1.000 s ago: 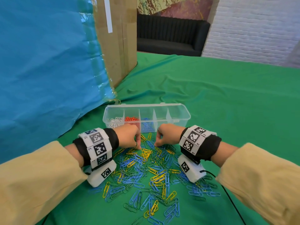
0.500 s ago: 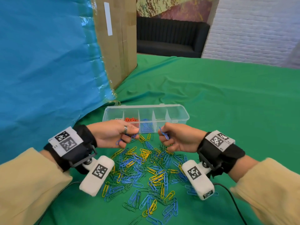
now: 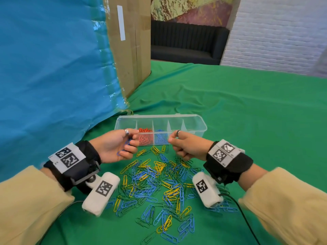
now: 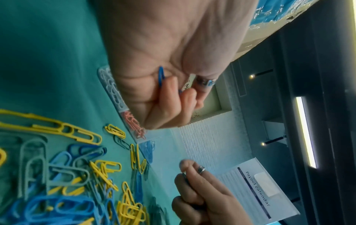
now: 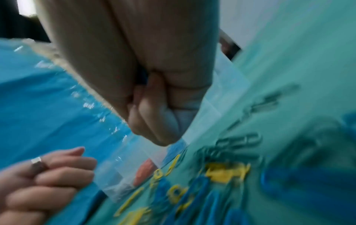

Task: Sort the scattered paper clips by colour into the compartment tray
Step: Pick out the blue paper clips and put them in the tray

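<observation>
A clear plastic five-compartment tray (image 3: 194,119) holds white, red (image 3: 145,134) and blue clips (image 3: 160,138) in its three leftmost cells. Before it, blue, yellow and green paper clips (image 3: 155,184) lie scattered on the surface.

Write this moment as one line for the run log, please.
left hand: holds blue clips | right hand: curled, contents unclear | tray: white, red, blue sorted | pile: remains

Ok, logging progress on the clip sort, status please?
Left hand grips blue paper clips. Right hand pinches something, too blurred to name. Compartment tray holds red and blue clips; pile unsorted. Nothing blocking.
</observation>
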